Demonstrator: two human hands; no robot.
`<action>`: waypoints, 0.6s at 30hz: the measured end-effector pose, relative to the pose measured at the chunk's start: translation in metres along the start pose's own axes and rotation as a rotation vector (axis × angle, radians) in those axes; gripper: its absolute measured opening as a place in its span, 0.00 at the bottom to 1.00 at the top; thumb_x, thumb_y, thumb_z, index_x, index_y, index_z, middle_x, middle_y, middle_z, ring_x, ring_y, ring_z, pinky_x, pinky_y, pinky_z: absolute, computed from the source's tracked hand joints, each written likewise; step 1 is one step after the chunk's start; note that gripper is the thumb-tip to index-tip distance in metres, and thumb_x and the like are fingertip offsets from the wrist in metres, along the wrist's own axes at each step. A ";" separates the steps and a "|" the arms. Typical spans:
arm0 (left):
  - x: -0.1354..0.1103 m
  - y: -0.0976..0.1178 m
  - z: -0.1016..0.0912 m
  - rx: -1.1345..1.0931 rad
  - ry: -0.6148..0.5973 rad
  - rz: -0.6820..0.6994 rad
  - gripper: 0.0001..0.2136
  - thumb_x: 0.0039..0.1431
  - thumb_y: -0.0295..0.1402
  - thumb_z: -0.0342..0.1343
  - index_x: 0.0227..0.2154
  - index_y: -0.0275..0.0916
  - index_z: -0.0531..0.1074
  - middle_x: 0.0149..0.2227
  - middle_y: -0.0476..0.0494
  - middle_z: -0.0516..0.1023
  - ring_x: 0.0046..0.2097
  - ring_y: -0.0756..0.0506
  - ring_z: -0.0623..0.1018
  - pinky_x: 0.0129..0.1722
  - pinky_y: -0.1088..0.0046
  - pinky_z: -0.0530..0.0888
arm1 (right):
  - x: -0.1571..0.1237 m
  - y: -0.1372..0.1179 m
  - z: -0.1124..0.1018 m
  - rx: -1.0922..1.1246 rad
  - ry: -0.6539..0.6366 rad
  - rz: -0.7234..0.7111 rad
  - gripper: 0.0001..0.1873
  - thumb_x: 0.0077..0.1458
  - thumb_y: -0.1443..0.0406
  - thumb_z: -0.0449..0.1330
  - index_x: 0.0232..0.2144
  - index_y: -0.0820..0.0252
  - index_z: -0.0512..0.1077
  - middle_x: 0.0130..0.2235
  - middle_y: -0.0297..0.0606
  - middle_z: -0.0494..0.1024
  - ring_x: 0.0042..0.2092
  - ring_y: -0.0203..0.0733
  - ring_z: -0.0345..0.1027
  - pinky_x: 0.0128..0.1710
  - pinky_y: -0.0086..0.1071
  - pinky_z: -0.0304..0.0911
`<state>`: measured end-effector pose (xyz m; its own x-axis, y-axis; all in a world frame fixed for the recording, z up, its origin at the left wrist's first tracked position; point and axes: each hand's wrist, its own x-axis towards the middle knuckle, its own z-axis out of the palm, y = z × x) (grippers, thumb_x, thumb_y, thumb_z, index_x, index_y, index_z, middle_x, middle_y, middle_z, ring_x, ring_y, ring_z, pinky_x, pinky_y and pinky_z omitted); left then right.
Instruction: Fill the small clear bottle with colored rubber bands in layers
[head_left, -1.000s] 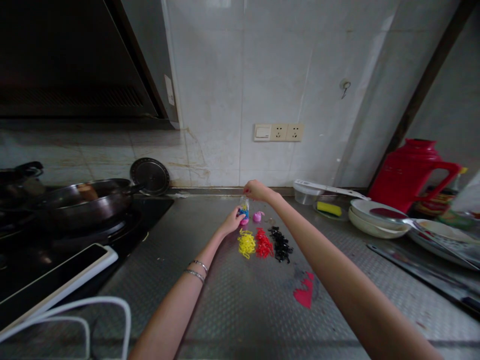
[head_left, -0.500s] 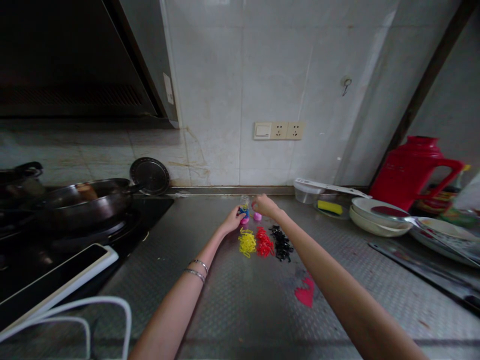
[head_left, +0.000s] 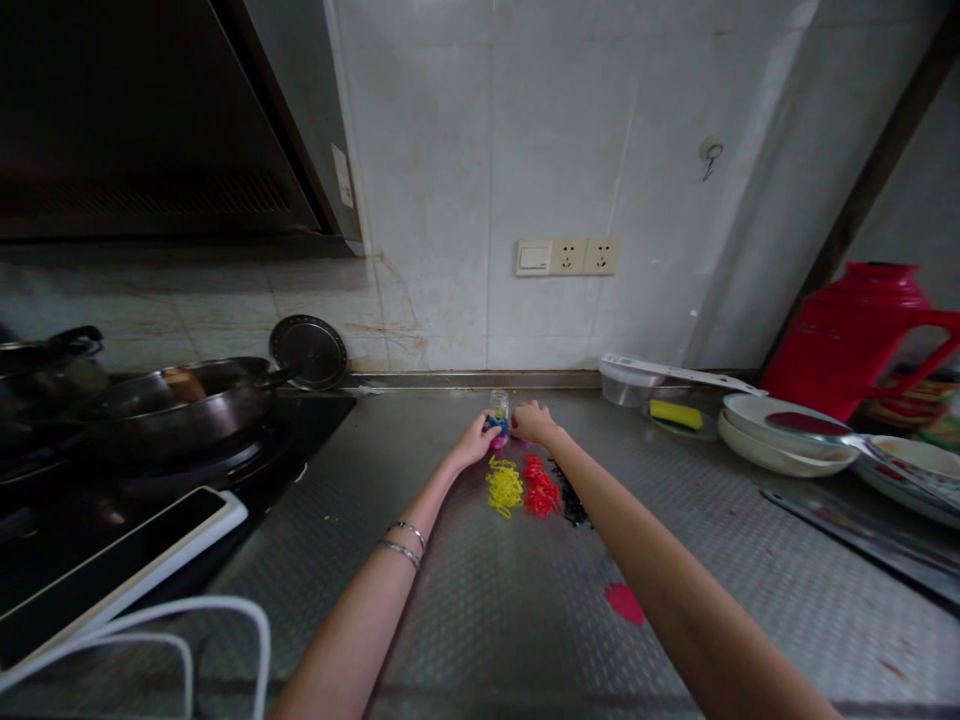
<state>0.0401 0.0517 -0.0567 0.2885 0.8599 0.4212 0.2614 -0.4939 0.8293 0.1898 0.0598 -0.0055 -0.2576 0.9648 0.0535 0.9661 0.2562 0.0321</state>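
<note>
My left hand (head_left: 477,440) is closed around a small clear jar (head_left: 499,402) that stands upright near the wall, with blue, pink and yellowish pieces showing inside. Just right of the jar, my right hand (head_left: 531,422) reaches down with its fingers curled together; what they hold, if anything, is hidden. In front of the hands lie heaps of small loops, probably rubber bands: a yellow heap (head_left: 505,487), a red heap (head_left: 541,486) and a black heap (head_left: 572,497), the last partly behind my right forearm.
A pink-red heart-shaped piece (head_left: 625,603) lies on the metal counter beside my right forearm. At left are a pan (head_left: 180,395) on the stove and a white device with cables (head_left: 127,570). At right stand a red thermos (head_left: 847,340), stacked bowls (head_left: 780,445) and a yellow sponge (head_left: 676,415).
My right hand has lowered beside the jar and now covers the small pink thing seen there before. My left hand stays on the jar. The whole view has shifted slightly.
</note>
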 end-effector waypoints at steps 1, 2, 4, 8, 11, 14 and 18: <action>0.000 0.000 0.000 0.002 0.001 0.001 0.12 0.52 0.31 0.50 0.41 0.36 0.62 0.38 0.44 0.72 0.39 0.48 0.72 0.46 0.69 0.66 | 0.000 0.000 0.000 0.001 -0.008 0.001 0.14 0.49 0.60 0.53 0.36 0.61 0.72 0.46 0.49 0.67 0.50 0.54 0.54 0.45 0.46 0.53; 0.000 0.000 0.000 0.004 0.002 0.002 0.13 0.52 0.31 0.49 0.41 0.36 0.62 0.39 0.44 0.72 0.39 0.48 0.72 0.45 0.69 0.66 | 0.000 -0.001 0.000 0.000 -0.018 0.000 0.14 0.48 0.60 0.54 0.36 0.61 0.72 0.47 0.49 0.67 0.50 0.54 0.54 0.45 0.46 0.53; 0.000 0.000 0.000 0.008 -0.002 0.000 0.13 0.53 0.32 0.49 0.42 0.36 0.62 0.39 0.44 0.72 0.39 0.48 0.72 0.45 0.69 0.66 | 0.001 -0.002 -0.001 -0.001 -0.036 -0.001 0.14 0.48 0.61 0.54 0.36 0.61 0.72 0.47 0.49 0.66 0.50 0.55 0.54 0.44 0.46 0.54; 0.001 0.000 0.001 0.017 0.007 0.004 0.12 0.52 0.30 0.50 0.41 0.36 0.62 0.38 0.44 0.72 0.40 0.48 0.71 0.46 0.69 0.66 | 0.000 -0.003 -0.001 0.001 -0.050 0.003 0.16 0.49 0.62 0.53 0.39 0.62 0.70 0.48 0.50 0.65 0.50 0.55 0.54 0.44 0.46 0.55; 0.001 0.001 0.001 0.016 0.009 0.017 0.12 0.52 0.30 0.50 0.40 0.36 0.63 0.38 0.45 0.71 0.40 0.48 0.71 0.46 0.69 0.66 | -0.001 -0.003 0.002 0.007 -0.042 0.007 0.16 0.49 0.62 0.52 0.39 0.62 0.70 0.48 0.50 0.65 0.50 0.55 0.54 0.44 0.46 0.55; 0.000 0.002 0.001 0.007 0.000 0.014 0.12 0.52 0.30 0.49 0.40 0.36 0.62 0.37 0.45 0.72 0.39 0.48 0.72 0.45 0.69 0.66 | 0.000 -0.001 0.004 0.041 0.004 0.012 0.15 0.49 0.61 0.52 0.36 0.62 0.72 0.47 0.49 0.65 0.49 0.55 0.55 0.44 0.46 0.55; -0.001 0.003 0.000 0.020 -0.006 0.004 0.12 0.52 0.31 0.49 0.41 0.35 0.62 0.36 0.45 0.72 0.38 0.49 0.72 0.44 0.70 0.66 | 0.005 0.008 -0.002 0.169 0.122 0.070 0.14 0.49 0.62 0.52 0.36 0.61 0.72 0.45 0.47 0.68 0.48 0.52 0.57 0.42 0.42 0.56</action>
<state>0.0411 0.0497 -0.0548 0.2951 0.8570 0.4225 0.2787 -0.5001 0.8199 0.1960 0.0661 -0.0034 -0.1805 0.9688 0.1701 0.9681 0.2055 -0.1433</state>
